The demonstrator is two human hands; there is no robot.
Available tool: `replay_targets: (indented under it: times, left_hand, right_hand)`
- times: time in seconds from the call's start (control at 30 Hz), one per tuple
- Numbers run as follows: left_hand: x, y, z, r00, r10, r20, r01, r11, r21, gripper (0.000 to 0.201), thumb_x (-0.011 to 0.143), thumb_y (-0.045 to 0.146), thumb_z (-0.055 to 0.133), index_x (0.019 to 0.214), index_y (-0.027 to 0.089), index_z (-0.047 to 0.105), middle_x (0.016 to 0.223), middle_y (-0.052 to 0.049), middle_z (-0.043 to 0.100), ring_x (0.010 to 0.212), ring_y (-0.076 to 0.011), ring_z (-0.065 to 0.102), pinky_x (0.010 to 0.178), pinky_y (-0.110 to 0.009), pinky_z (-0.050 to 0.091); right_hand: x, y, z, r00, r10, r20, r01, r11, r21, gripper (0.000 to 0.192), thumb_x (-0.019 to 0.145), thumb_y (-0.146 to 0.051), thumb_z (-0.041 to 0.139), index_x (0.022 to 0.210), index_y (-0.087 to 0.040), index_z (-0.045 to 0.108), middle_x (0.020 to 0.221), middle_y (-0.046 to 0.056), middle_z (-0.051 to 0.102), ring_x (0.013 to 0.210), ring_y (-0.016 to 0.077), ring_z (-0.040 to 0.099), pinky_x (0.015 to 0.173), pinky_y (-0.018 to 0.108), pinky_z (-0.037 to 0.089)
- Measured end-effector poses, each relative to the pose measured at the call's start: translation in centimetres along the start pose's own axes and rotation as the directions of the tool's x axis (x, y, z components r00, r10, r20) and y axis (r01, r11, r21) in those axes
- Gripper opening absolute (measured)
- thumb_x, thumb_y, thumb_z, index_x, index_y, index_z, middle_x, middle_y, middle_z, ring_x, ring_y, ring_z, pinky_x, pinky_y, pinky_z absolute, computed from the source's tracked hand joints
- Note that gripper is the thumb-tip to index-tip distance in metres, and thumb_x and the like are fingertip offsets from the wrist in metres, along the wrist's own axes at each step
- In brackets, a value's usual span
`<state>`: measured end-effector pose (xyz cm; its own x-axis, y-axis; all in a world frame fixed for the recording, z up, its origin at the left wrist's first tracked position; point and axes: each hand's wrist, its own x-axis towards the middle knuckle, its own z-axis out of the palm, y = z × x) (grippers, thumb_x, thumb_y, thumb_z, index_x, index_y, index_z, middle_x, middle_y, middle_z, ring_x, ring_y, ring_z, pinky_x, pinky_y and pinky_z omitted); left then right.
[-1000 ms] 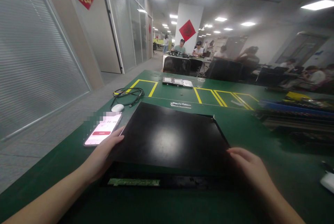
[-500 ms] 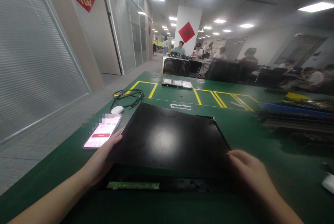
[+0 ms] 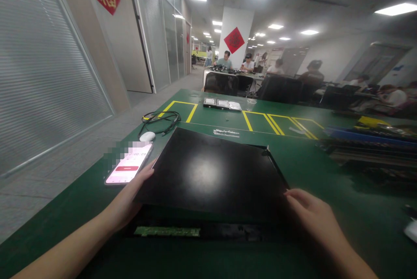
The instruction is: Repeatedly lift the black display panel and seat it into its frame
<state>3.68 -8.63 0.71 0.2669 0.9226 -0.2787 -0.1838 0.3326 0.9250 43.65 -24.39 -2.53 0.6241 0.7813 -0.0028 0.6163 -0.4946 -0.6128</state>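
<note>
A flat black panel (image 3: 198,179) with a bright reflection at its middle is tilted over a dark frame (image 3: 228,231). My left hand (image 3: 135,192) grips the panel's left edge, its fingers partly hidden beneath. At the right edge, the fingertips of my right hand (image 3: 308,205) are closed on the panel. A narrow green circuit board (image 3: 167,231) shows along the near side of the frame. Part of the frame also sticks out past the panel's far right corner; the rest of it is covered.
To the left lie a lit phone (image 3: 128,166), a white mouse (image 3: 147,136) and a coiled black cable (image 3: 161,120). Farther back on the green table (image 3: 208,118) are several silver-topped units (image 3: 222,104) and a clear cup (image 3: 250,104). Blurred dark parts (image 3: 368,144) are stacked at right.
Both hands keep their hold on the panel, which stays almost in the same place. The whole view has shifted very slightly.
</note>
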Motion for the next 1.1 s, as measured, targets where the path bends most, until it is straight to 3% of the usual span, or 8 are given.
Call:
replay_targets:
  times: [0.47,0.67,0.83,1.1]
  left_hand:
    - [-0.1,0.1,0.0,1.0,0.008,-0.001,-0.008,1.0,0.028,0.067,0.084,0.051,0.063,0.147,0.028,0.053,0.131,-0.007,0.073,0.12,-0.0367,0.066,0.101,-0.045,0.051]
    - [0.2,0.0,-0.3,0.999,0.022,0.044,-0.023,1.0,0.016,0.068,0.084,0.049,0.065,0.147,0.027,0.053,0.127,-0.008,0.075,0.121,-0.0375,0.065,0.101,-0.045,0.051]
    - [0.3,-0.2,-0.4,0.998,0.042,0.051,-0.043,0.999,0.01,0.063,0.081,0.047,0.069,0.14,0.028,0.062,0.125,-0.008,0.076,0.115,-0.0373,0.068,0.099,-0.044,0.052]
    - [0.4,-0.3,-0.6,0.998,0.04,0.038,-0.04,0.999,0.022,0.06,0.082,0.045,0.068,0.138,0.026,0.063,0.124,-0.008,0.076,0.116,-0.0379,0.068,0.097,-0.045,0.053]
  right_hand:
    - [0.1,0.5,0.2,1.0,-0.004,0.026,0.005,0.999,-0.036,0.045,0.075,-0.059,0.052,0.092,-0.027,0.079,0.085,0.004,0.079,0.082,0.0285,0.071,0.065,0.035,0.049]
    - [0.2,0.3,-0.1,0.999,-0.029,-0.015,0.029,0.999,-0.025,0.044,0.068,-0.061,0.054,0.083,-0.029,0.079,0.091,0.003,0.08,0.077,0.0281,0.071,0.067,0.037,0.051]
    - [0.2,-0.1,-0.2,0.999,-0.023,-0.037,0.023,1.0,-0.012,0.043,0.064,-0.063,0.054,0.077,-0.03,0.079,0.087,0.002,0.08,0.073,0.0283,0.071,0.063,0.037,0.052]
    - [0.2,-0.5,-0.3,0.999,0.036,-0.013,-0.036,0.999,-0.01,0.048,0.06,-0.064,0.052,0.079,-0.03,0.079,0.094,0.003,0.08,0.082,0.0305,0.071,0.069,0.039,0.052]
